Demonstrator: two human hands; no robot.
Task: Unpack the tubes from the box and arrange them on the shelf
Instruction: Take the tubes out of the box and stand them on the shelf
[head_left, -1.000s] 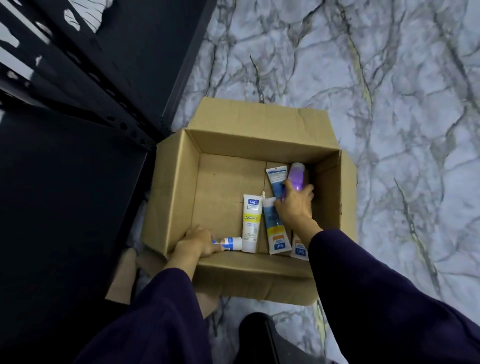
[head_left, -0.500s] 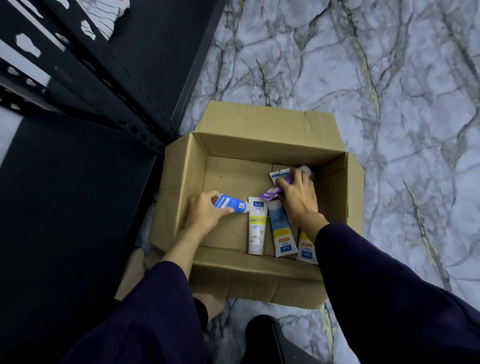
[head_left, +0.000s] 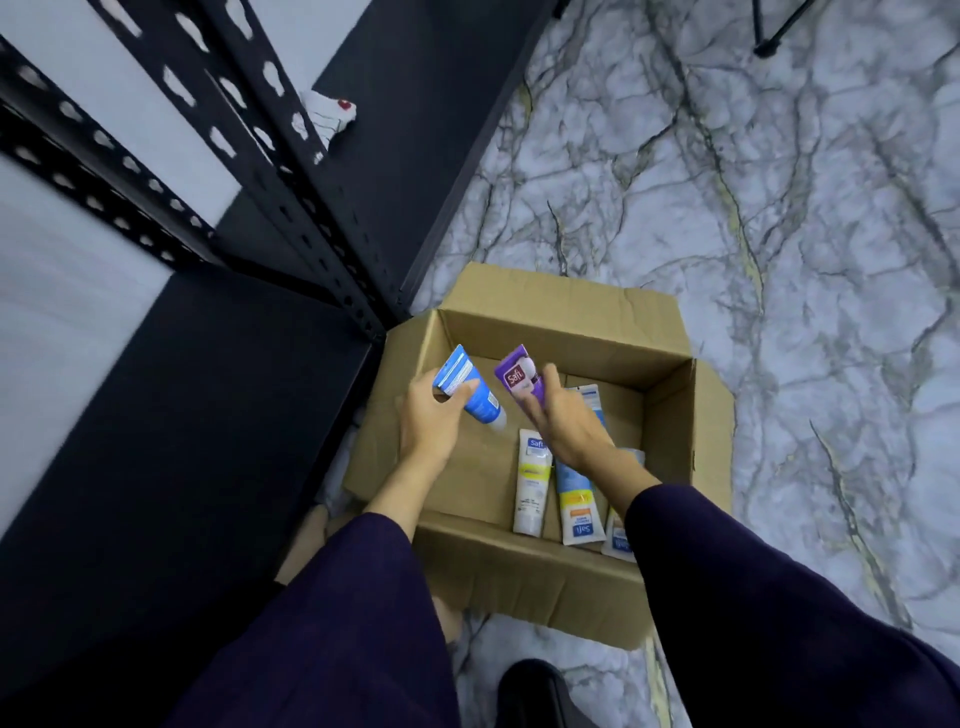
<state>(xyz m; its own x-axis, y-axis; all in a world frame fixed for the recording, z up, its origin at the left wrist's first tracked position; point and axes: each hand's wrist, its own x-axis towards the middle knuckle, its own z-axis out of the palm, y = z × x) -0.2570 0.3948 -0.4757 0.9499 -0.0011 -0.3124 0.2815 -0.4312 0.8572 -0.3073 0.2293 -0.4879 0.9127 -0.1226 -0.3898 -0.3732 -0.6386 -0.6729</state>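
An open cardboard box (head_left: 670, 426) stands on the floor beside the black shelf (head_left: 171, 415). My left hand (head_left: 428, 423) grips a blue tube (head_left: 467, 387) above the box's left side. Close to its right, my right hand (head_left: 563, 423) holds a purple tube (head_left: 517, 379), lifted over the box. On the box bottom lie a white and yellow tube (head_left: 532, 480), a blue and orange tube (head_left: 574, 499) and another tube (head_left: 618, 540) partly hidden under my right forearm. A further blue and white tube (head_left: 589, 397) shows behind my right hand.
The shelf's perforated black uprights (head_left: 291, 208) rise at the left, with a crumpled white paper (head_left: 324, 122) on a lower board. Marble-patterned floor (head_left: 779, 208) surrounds the box. A black stand foot (head_left: 769, 47) is at the top right. My dark shoe (head_left: 535, 691) is at the bottom.
Both hands have risen out of the box, each lifting its tube. The view has tilted up, showing more of the shelf.
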